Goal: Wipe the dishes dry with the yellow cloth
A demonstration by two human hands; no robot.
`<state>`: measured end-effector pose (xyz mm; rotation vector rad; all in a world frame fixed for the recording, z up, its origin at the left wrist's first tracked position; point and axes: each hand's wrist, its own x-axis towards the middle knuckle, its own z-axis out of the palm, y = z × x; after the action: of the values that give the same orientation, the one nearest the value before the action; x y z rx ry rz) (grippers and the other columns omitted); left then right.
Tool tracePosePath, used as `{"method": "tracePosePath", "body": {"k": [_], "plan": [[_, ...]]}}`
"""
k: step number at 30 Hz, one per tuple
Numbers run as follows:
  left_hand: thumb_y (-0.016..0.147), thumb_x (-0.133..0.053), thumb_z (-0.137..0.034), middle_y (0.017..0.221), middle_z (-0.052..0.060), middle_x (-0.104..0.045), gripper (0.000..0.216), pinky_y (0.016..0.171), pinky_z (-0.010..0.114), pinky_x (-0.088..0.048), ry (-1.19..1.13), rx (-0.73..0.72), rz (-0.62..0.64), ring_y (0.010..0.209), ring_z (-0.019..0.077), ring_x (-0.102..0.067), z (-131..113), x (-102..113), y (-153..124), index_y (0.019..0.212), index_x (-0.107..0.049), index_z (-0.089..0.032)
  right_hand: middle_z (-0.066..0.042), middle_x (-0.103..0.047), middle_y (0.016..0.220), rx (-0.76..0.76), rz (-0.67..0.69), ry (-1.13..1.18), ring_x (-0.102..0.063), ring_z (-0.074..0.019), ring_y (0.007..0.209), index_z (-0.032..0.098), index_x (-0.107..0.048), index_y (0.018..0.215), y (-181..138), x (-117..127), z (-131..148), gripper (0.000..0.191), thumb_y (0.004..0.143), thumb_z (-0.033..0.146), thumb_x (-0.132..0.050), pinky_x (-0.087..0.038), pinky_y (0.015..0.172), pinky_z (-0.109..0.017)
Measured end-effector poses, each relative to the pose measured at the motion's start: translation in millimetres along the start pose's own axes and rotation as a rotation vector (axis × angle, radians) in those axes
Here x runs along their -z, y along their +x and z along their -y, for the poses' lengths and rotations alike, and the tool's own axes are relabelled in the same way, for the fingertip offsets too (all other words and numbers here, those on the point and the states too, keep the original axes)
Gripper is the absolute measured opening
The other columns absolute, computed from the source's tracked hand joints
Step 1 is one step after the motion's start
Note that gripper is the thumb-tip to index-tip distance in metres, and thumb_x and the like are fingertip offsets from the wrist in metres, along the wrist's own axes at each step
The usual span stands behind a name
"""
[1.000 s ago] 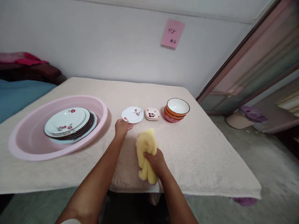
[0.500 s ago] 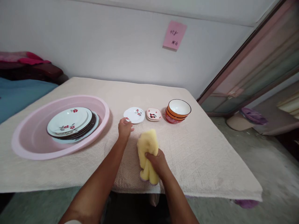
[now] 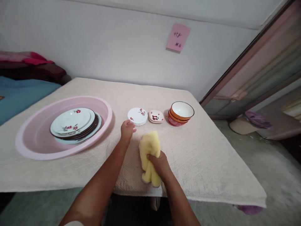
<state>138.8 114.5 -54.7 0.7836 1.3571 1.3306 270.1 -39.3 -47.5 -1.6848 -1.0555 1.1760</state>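
My left hand is at the near left edge of a small stack of white saucers with red flowers. Its fingers are slightly curled and apart, with nothing seen between them; whether a fingertip still touches the rim I cannot tell. In my right hand is a bunched yellow cloth, gripped above the near part of the table, thumb on top. Just right of the saucers lie small square pink dishes with a cartoon print. Beyond them stands a stack of orange and red bowls, white inside.
A large pink basin on the left holds several stacked flowered plates. A pale textured cloth covers the table. A wall with a pink note rises behind; a bin stands on the floor at right.
The top saucer has shifted slightly right and now lines up with the stack. My left fingers, earlier over its edge, have drawn back a little. My right hand keeps the cloth.
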Motion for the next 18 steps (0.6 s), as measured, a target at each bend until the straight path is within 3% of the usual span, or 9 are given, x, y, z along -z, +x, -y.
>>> {"method": "tracePosePath", "body": {"k": [12, 18], "plan": [[0.071, -0.061, -0.019, 0.081, 0.005, -0.058, 0.025, 0.057, 0.024, -0.052, -0.061, 0.086, 0.038, 0.07, 0.0123, -0.061, -13.9, 17.3, -11.5, 0.095, -0.053, -0.013, -0.005, -0.065, 0.074, -0.029, -0.018, 0.041, -0.057, -0.0183, 0.066, 0.017, -0.06, 0.077, 2.3, -2.4, 6.7, 0.016, 0.064, 0.027, -0.058, -0.047, 0.057, -0.028], [0.073, -0.059, -0.019, 0.083, 0.005, -0.057, 0.023, 0.057, 0.024, -0.052, -0.05, 0.118, 0.098, 0.071, 0.0122, -0.061, -18.9, 32.3, -27.5, 0.095, -0.054, -0.013, -0.006, -0.067, 0.075, -0.155, -0.008, 0.318, -0.061, -0.0199, 0.063, 0.015, -0.06, 0.09, 4.0, -6.4, 13.3, 0.029, 0.064, 0.029, -0.062, -0.049, 0.06, -0.031]]}}
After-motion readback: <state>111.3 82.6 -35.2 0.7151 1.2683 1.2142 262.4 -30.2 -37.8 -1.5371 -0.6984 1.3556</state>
